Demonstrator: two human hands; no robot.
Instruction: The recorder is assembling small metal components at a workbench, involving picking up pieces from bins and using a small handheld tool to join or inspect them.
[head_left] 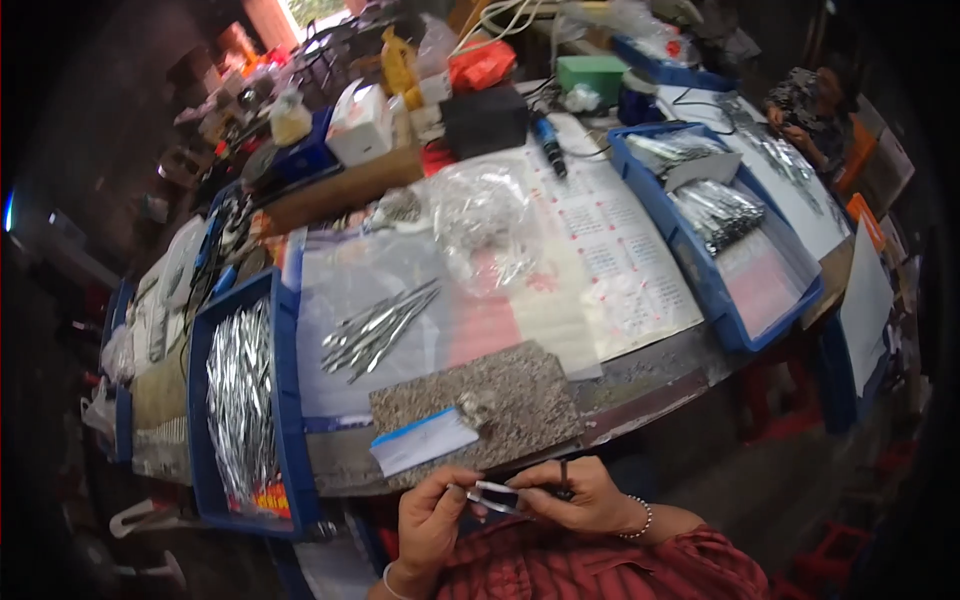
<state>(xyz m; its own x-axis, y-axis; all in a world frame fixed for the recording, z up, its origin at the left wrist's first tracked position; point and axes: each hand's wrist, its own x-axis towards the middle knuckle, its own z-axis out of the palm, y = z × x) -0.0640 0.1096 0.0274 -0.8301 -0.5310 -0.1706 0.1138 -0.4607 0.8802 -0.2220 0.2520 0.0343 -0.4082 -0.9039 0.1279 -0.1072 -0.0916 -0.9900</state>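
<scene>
Close to my body, below the table's front edge, my left hand (pixel 436 515) and my right hand (pixel 575 497) both pinch a pair of silvery tweezers (pixel 495 498). The left fingers grip one end and the right fingers the other; a gap shows between the two thin arms. Just beyond my hands, a white packet with a blue edge (pixel 425 443) lies on a speckled stone-like slab (pixel 530 395). Farther off, a loose pile of tweezers (pixel 380 330) rests on a clear plastic sheet (pixel 335 270).
A blue tray (pixel 295 420) full of tweezers stands at left. Another blue tray (pixel 735 335) at right holds bundled tweezers and paper. Crumpled plastic bags (pixel 485 220), a printed sheet (pixel 625 270) and a blue-black handheld tool (pixel 549 145) lie farther back. A co-worker (pixel 815 115) sits far right.
</scene>
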